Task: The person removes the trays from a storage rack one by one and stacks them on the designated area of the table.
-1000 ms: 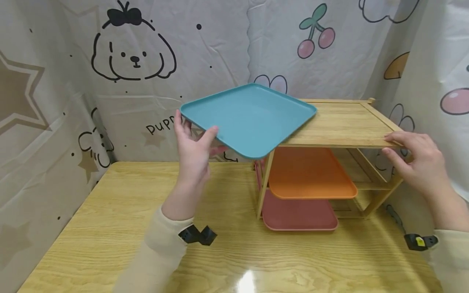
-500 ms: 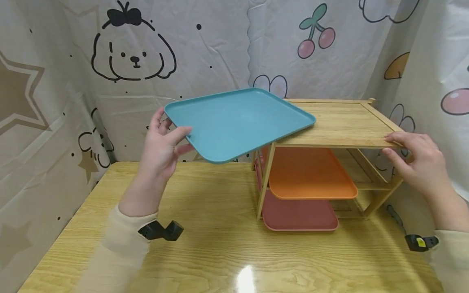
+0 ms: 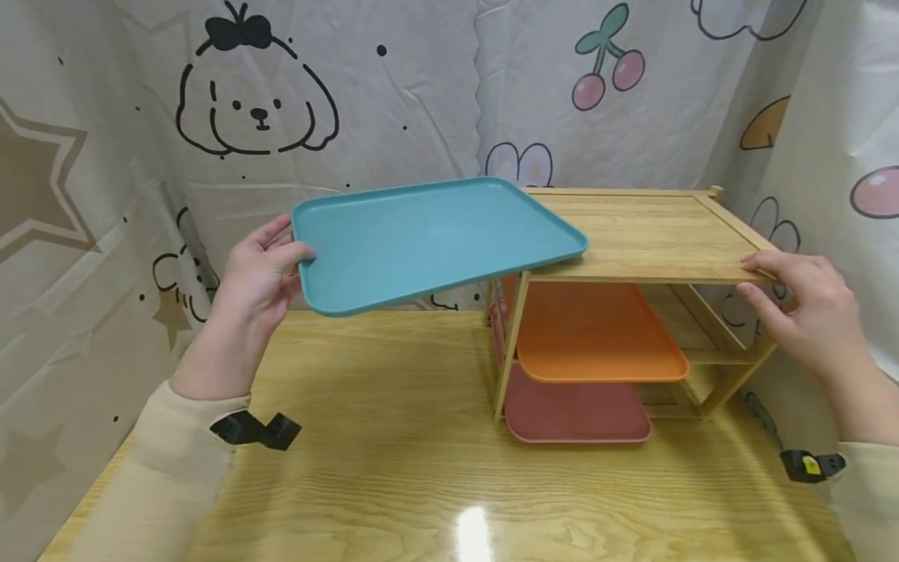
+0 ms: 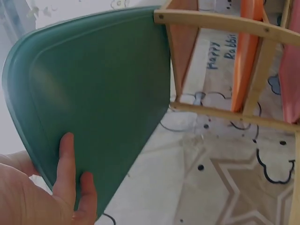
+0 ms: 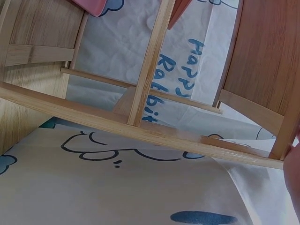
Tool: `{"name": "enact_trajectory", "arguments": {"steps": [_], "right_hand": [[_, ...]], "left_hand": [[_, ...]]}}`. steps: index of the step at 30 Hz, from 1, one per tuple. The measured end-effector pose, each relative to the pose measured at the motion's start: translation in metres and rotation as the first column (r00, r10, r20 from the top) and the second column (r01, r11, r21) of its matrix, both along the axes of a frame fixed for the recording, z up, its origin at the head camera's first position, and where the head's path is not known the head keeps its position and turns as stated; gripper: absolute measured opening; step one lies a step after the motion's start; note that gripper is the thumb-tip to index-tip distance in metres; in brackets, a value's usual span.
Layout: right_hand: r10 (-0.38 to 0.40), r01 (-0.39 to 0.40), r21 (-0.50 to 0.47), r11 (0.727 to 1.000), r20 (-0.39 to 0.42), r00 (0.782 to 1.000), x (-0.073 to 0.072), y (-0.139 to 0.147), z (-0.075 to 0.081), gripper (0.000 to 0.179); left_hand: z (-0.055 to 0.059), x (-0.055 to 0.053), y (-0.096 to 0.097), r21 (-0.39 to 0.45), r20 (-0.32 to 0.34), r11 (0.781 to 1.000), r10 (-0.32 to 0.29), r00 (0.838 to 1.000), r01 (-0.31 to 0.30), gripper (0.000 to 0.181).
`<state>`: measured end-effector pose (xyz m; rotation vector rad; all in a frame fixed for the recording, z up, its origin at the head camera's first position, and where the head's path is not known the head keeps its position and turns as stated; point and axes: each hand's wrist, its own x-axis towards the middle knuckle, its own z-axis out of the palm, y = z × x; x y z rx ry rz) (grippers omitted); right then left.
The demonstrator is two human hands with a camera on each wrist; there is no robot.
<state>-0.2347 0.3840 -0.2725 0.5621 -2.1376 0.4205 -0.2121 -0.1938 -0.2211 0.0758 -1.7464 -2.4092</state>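
- Table [image 3: 393, 421]: wood-grain, under your work.
- Wooden rack [image 3: 653, 234]: stands on table, right side.
- Blue tray [image 3: 428, 238]: left end in air, right end over rack top.
- Orange tray [image 3: 597, 332]: middle tier. Red tray [image 3: 579, 410]: tier below.
- Your left hand [image 3: 260, 273]: pinches blue tray's left edge.
- Your right hand [image 3: 808, 308]: grips rack's front right corner.

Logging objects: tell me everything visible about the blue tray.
The blue tray is a shallow, plastic-looking rectangle with rounded corners and a low rim, nothing on it. Its underside looks dark green in the left wrist view. The left hand grips it face up by its left end, thumb on top, fingers beneath; its right end lies over the wooden rack, contact there unclear.
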Motion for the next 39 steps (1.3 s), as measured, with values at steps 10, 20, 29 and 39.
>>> {"name": "enact_trajectory", "arguments": {"steps": [10,20,29,39], "right_hand": [[-0.005,0.005,0.013,1.000,0.001,1.000,0.000,0.001,0.000,0.040],[-0.010,0.010,0.004,1.000,0.015,1.000,0.002,0.000,0.001,0.037],[-0.004,0.004,0.007,1.000,0.005,1.000,-0.001,0.000,0.000,0.039],[-0.019,0.019,0.005,1.000,0.005,1.000,-0.001,-0.001,-0.001,0.041]], "left_hand": [[-0.013,-0.003,-0.033,-0.009,0.009,0.999,-0.034,0.999,0.034,0.077],[-0.024,-0.004,-0.045,0.034,0.074,0.986,0.160,0.984,-0.162,0.059],[-0.033,0.001,-0.067,0.021,0.097,0.964,0.261,0.961,-0.264,0.053],[-0.056,-0.002,-0.081,-0.013,0.088,0.977,0.212,0.973,-0.212,0.058]]}}
